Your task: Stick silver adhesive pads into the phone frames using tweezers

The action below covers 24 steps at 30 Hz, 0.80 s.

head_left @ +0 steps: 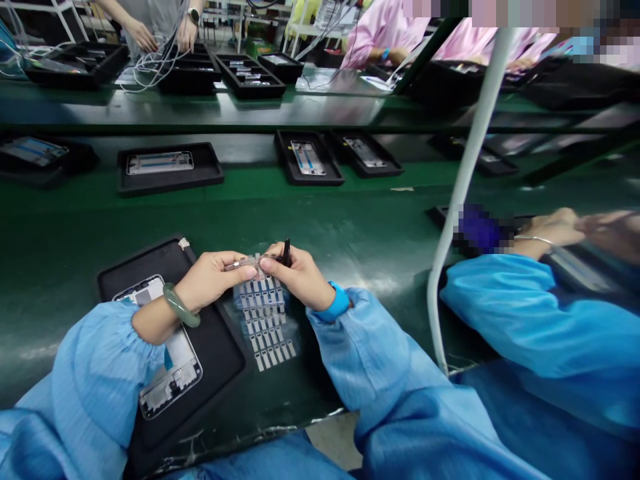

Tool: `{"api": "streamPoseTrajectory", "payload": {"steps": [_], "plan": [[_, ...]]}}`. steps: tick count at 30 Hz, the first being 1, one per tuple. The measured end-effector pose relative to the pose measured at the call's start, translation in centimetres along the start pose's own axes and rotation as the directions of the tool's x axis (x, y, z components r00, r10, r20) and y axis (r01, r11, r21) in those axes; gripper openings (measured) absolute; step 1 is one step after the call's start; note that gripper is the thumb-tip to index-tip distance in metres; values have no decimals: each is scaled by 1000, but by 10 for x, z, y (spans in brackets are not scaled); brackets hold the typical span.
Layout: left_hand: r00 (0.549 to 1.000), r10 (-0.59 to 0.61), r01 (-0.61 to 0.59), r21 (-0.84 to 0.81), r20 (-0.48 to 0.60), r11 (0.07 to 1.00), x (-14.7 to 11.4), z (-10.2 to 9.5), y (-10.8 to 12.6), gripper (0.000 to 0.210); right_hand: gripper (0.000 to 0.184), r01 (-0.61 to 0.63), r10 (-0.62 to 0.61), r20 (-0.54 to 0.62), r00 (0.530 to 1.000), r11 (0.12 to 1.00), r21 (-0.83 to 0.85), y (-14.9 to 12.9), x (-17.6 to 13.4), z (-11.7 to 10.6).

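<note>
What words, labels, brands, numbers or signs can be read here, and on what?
None can be read.
Small pale tag on the black tray: too small to make out.
Rows of small parts: no legible marks.
Phone-shaped frame: partly hidden, nothing legible.
Wristwatch across the bench: too small.

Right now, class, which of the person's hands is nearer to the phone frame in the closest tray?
Left. The left hand is just beyond the phone frame's upper right, its forearm crossing over the frame; the right hand is farther right, by the sheet of small pieces.
</note>
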<state>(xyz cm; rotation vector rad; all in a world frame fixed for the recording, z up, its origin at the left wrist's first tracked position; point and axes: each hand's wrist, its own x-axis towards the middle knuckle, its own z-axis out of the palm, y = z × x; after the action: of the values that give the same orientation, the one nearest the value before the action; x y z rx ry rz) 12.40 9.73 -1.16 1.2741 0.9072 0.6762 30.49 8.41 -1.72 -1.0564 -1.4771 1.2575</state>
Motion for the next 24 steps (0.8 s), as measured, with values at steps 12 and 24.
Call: {"api": "streamPoseTrajectory", "payload": {"steps": [12,24], "plan": [[998,-57,59,-61,42,996,0,-2,4,49,19,-18,19,20,1000,998,-52,-1,-2,-7],[1000,-1,2,106,-11,994,2,-2,0,41,29,-107,106,-44,993,994,-18,3,0,-5]]}}
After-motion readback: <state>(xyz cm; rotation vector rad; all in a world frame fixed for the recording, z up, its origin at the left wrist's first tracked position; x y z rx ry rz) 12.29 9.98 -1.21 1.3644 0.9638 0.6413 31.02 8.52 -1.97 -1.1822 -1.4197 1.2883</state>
